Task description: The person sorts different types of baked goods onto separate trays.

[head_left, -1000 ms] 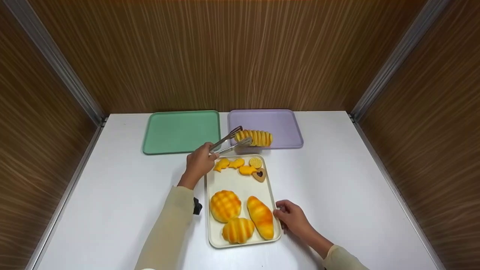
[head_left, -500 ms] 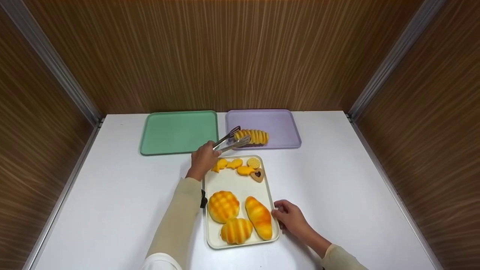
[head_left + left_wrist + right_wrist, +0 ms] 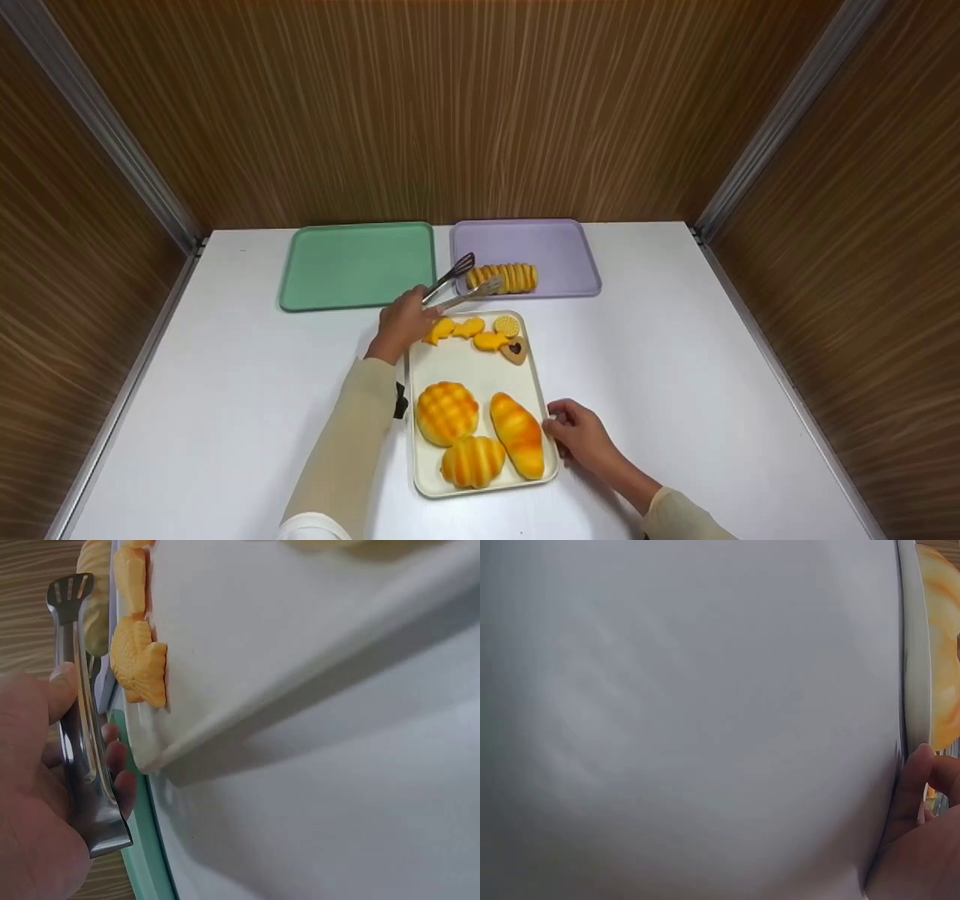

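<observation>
One ridged loaf (image 3: 517,277) is seen on the lilac tray (image 3: 544,244), at its near left part. The green tray (image 3: 360,266) is set to the left. On the cream tray (image 3: 472,367), three fish-shaped pieces (image 3: 469,328), a round biscuit (image 3: 507,325) and a heart-shaped biscuit (image 3: 514,351) are grouped at the far end; a cross-hatched bun (image 3: 447,412), a striped roll (image 3: 474,462) touching it and a long bread (image 3: 517,435) are laid at the near end.

Left forearm (image 3: 341,439): stretched forward along the cream tray's left side. The metal tongs (image 3: 94,802) are gripped in the curled fingers and thumb of the left hand (image 3: 405,324). Tong tips are spread, one seen across the loaf's left end; whether the loaf is touched cannot be told.

Right forearm (image 3: 631,481): angled in from the near right. The cream tray's right rim is pinched by the right hand (image 3: 589,439), fingers bent.
</observation>
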Motion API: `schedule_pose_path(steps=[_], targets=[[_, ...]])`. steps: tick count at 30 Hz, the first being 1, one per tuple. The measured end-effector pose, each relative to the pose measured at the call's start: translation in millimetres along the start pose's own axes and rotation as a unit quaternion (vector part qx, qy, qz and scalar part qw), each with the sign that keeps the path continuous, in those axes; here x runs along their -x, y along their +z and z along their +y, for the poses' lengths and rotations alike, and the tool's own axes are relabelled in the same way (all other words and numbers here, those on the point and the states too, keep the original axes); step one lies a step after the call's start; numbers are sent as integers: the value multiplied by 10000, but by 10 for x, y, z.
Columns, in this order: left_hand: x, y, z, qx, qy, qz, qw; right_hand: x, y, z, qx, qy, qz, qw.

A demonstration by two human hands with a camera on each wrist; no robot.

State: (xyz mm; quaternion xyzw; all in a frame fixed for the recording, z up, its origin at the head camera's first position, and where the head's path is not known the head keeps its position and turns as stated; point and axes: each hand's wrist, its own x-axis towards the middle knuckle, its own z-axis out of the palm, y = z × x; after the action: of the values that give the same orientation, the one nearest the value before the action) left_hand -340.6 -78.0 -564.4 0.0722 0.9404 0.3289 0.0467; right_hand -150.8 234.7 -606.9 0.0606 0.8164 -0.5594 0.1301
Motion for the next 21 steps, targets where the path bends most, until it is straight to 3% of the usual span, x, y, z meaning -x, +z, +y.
schedule_pose_path(steps=[7,21], targets=[[147,-66,-36,-74,32,-54,10000,-2,2,-11,-73,-9,8,10000],[732,-173,-131,158,120,115,9997,1,-11,8,54,-103,27,9999]])
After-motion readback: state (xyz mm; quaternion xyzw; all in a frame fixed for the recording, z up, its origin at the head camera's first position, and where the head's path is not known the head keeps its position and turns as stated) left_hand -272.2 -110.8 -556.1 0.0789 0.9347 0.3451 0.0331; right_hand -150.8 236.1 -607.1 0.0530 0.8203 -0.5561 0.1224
